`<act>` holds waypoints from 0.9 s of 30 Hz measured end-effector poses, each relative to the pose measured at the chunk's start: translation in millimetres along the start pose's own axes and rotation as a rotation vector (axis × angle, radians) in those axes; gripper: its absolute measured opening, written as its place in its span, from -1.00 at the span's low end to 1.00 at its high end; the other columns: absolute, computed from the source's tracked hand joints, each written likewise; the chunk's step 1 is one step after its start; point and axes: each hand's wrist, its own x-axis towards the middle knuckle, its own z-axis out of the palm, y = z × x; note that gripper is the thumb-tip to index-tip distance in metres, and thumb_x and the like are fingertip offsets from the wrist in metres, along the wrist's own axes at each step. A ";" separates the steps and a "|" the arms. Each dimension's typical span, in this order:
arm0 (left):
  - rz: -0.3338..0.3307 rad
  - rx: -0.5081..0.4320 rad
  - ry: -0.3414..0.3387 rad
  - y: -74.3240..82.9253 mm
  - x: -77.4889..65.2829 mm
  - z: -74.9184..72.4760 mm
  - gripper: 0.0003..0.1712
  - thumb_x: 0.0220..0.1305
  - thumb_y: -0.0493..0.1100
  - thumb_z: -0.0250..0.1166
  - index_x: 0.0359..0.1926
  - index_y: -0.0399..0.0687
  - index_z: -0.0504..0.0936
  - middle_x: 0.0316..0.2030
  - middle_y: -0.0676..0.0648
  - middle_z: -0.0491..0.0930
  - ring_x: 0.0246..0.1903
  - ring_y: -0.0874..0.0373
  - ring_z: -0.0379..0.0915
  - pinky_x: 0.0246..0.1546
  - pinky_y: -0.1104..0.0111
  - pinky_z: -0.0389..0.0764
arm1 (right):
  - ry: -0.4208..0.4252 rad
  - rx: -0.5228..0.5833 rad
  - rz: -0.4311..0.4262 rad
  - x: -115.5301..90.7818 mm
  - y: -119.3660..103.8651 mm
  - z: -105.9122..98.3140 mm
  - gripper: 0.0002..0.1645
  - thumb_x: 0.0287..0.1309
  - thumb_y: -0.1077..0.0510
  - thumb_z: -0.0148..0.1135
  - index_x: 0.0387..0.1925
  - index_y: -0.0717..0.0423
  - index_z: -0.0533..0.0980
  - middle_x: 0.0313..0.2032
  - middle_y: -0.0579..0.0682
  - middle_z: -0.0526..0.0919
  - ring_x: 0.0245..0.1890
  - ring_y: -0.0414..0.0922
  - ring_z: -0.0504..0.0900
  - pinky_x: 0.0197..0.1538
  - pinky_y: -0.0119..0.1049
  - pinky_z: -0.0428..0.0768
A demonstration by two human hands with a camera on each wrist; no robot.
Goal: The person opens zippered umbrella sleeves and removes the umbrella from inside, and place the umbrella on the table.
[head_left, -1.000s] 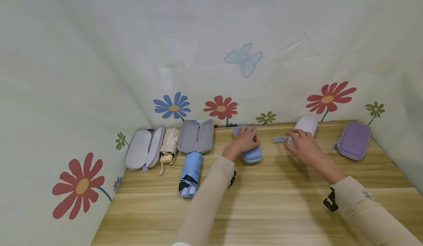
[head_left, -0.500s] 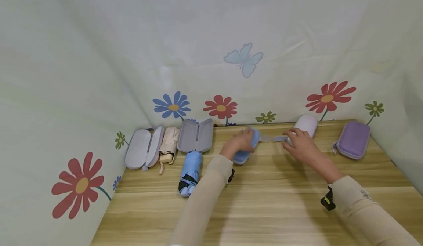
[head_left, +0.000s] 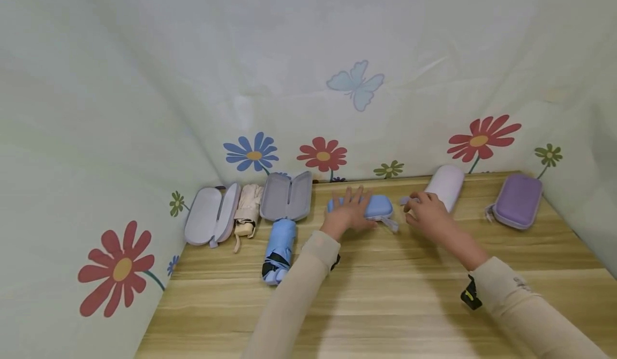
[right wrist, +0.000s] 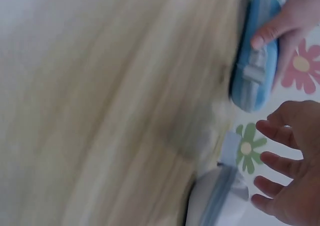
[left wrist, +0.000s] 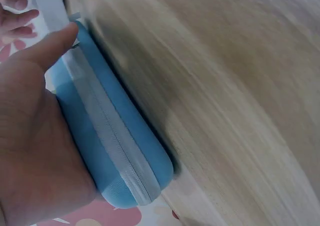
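Note:
A blue zip case (head_left: 381, 206) lies sideways near the back of the table. My left hand (head_left: 348, 213) spans it from above, fingers spread over the top and thumb along its zippered front edge, beside the grey pull tab (head_left: 389, 223). The left wrist view shows the zipper (left wrist: 117, 131) running closed along the side facing me. To the right, my right hand (head_left: 429, 215) hovers with loosely bent fingers and nothing between them. Behind it is a white zip case (head_left: 448, 185), whose grey tab (right wrist: 230, 148) points toward the blue case; fingers and case look apart in the right wrist view.
A closed purple case (head_left: 519, 201) lies at the far right. Leftward are an open grey case (head_left: 276, 198), an open pale case (head_left: 202, 218), a folded beige umbrella (head_left: 249, 203) and a folded blue umbrella (head_left: 281, 238). A flowered curtain (head_left: 289, 80) hangs behind the table.
My left hand has turned the blue case from lengthwise to sideways, with its zippered side and tab now toward me. The right hand has shifted slightly left, away from the white case.

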 end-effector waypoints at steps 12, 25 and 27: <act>0.040 0.173 0.096 -3.5 11.6 9.8 0.03 0.39 0.48 0.03 0.66 0.25 -0.18 0.63 0.04 -0.14 0.60 -0.06 -0.28 0.46 -0.27 -0.16 | 0.117 -0.092 -0.057 9.9 -13.6 44.7 -0.71 0.16 0.05 0.50 -0.52 0.19 0.72 0.03 0.32 0.62 0.07 0.33 0.49 0.20 0.17 0.44; 0.044 0.119 0.070 -5.3 7.2 6.7 -0.05 0.48 0.45 -0.14 0.65 0.27 -0.29 0.64 0.01 -0.25 0.60 -0.06 -0.37 0.46 -0.27 -0.29 | 0.029 -0.049 0.215 9.8 -39.9 47.8 -0.62 0.19 -0.08 0.45 -0.50 0.16 0.74 0.29 0.30 0.49 0.28 0.40 0.33 0.25 0.39 0.29; 0.050 0.105 0.057 -6.9 7.2 8.0 -0.10 0.52 0.41 -0.22 0.65 0.25 -0.31 0.64 0.01 -0.27 0.60 -0.07 -0.37 0.46 -0.28 -0.29 | 0.019 -0.047 0.229 8.9 -41.8 52.3 -0.66 0.20 -0.08 0.43 -0.45 0.11 0.76 0.30 0.26 0.50 0.28 0.39 0.34 0.26 0.42 0.25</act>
